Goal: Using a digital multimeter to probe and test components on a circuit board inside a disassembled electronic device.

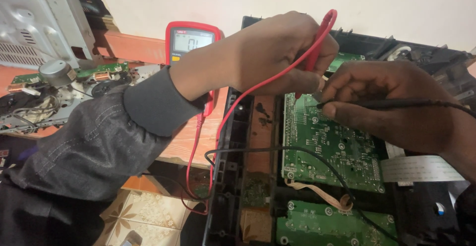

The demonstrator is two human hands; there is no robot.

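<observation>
My left hand (277,52) grips a red test probe (320,37), its tip pointing down at the top of a green circuit board (332,147). My right hand (391,104) holds a black test probe (391,104) level, with its tip at the board's upper left. The board lies inside an open black chassis (233,176). Red and black leads trail from the probes toward a red multimeter (191,40) standing behind my left wrist, its display lit.
A second green board (337,226) sits lower in the chassis, with a white flat ribbon cable (421,169) to the right. At the left on the orange-brown table (198,137) lie a dismantled mechanism (54,87) and a grey metal casing (34,18). Tiled floor (144,216) shows below.
</observation>
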